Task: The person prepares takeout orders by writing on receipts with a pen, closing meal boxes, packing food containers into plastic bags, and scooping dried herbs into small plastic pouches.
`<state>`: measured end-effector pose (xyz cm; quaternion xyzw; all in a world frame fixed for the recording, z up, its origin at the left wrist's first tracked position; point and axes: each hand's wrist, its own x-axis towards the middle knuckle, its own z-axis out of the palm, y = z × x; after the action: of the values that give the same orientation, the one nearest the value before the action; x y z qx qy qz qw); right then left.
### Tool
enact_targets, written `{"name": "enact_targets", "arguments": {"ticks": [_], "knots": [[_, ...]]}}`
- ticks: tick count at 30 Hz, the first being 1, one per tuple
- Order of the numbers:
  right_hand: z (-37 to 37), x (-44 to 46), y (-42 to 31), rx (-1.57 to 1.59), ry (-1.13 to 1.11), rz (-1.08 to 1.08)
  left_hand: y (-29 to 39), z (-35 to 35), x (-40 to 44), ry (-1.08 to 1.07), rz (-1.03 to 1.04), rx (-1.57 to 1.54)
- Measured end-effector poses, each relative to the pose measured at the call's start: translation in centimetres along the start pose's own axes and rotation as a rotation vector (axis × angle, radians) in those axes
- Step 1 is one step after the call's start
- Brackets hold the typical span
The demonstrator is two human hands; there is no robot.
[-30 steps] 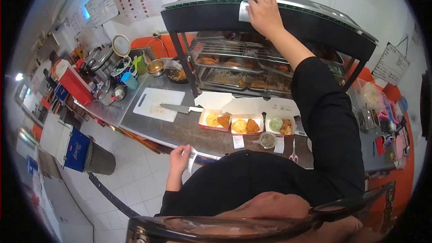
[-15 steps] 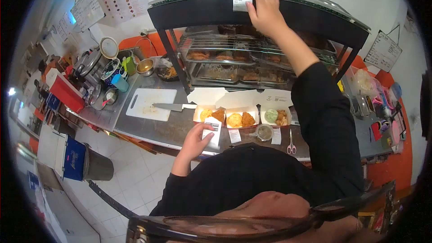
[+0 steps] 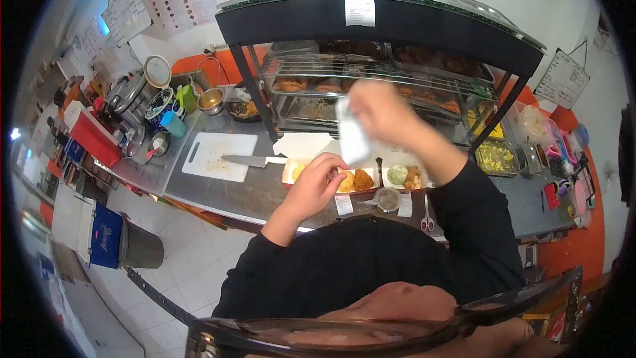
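My right hand (image 3: 379,111), blurred by motion, is closed on a white paper slip (image 3: 354,134) in front of the warmer's lower trays. Below and to its left, my left hand (image 3: 317,185) is held over the open food boxes, its thumb and fingers apart and nothing seen between them. Three boxes stand in a row; orange fried food and rice (image 3: 362,179) show in the middle one, and a green scoop (image 3: 397,174) in the right one. Another printed slip (image 3: 360,8) hangs on the top front of the black warmer (image 3: 291,25).
A knife (image 3: 246,160) lies across the white cutting board (image 3: 219,162) at left. Near the front edge are a small cup (image 3: 387,199), slips and scissors (image 3: 426,215). Pots and bowls stand at the back left; a tray of yellow food (image 3: 497,157) is at right.
My right hand has come down from the warmer's top, leaving a slip there, and now holds the slip that was in my left hand. My left hand has moved right and up.
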<state>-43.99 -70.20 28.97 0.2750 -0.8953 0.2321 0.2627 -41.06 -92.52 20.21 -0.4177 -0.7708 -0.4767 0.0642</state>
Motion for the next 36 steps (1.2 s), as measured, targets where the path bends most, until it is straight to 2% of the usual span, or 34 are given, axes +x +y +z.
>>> {"name": "enact_targets", "arguments": {"ticks": [2, 4, 5, 9, 11, 14, 17, 18, 20, 22, 24, 26, 28, 32, 34, 36], "knots": [[-4.3, 3.1, 2.6, -0.534, 0.16, 0.16, -0.8, 0.3, -0.4, 0.005, 0.05, -0.101], [-7.6, 5.7, 7.0, -0.804, 0.487, -0.004, -1.5, 0.0, -1.2, 0.01, 0.014, -0.094], [-8.7, 7.2, 9.1, -0.858, 0.573, -0.029, -1.8, 0.0, -1.7, 0.007, -0.026, -0.086], [-9.2, 10.3, 13.7, -0.919, 0.649, -0.042, -3.5, 0.6, -3.8, 0.031, -0.111, -0.101], [-8.3, 10.6, 14.2, -0.798, 0.818, -0.13, -3.9, 0.6, -4.3, 0.043, -0.146, -0.127], [-8.1, 9.3, 15.1, -0.742, 0.758, -0.257, -4.1, 0.0, -4.8, 0.055, -0.187, -0.141], [-8.7, 8.5, 14.6, -0.676, 0.65, -0.258, -4.7, -0.5, -5.0, 0.068, -0.198, -0.112], [-8.7, 8.6, 14.3, -0.669, 0.645, -0.251, -4.8, -0.5, -5.0, 0.063, -0.208, -0.112], [-8.4, 8.8, 13.7, -0.891, 0.608, -0.183, -5.0, -0.3, -5.1, 0.063, -0.255, -0.131], [-8.8, 8.1, 12.7, -0.922, 0.553, -0.157, -5.0, 0.4, -5.2, 0.042, -0.289, -0.133], [-8.5, 8.3, 10.7, -1.015, 0.524, -0.005, -5.0, 0.9, -5.5, 0.002, -0.287, -0.195], [-8.3, 8.4, 12.0, -0.987, 0.519, -0.039, -5.3, 1.1, -6.3, -0.081, -0.271, -0.15], [-8.3, 8.0, 12.5, -0.886, 0.514, -0.068, -5.9, 1.3, -7.0, -0.164, -0.336, -0.189], [-9.5, 6.3, 12.1, -0.796, 0.411, -0.005, -6.1, 1.9, -7.1, -0.206, -0.309, -0.219], [-10.1, 4.2, 10.8, -0.489, 0.542, -0.097, -5.9, 2.0, -6.9, -0.213, -0.328, -0.186], [-10.6, -0.3, 8.8, -0.338, 0.605, -0.15, -5.7, 2.0, -7.1, -0.251, -0.36, -0.196]]}}
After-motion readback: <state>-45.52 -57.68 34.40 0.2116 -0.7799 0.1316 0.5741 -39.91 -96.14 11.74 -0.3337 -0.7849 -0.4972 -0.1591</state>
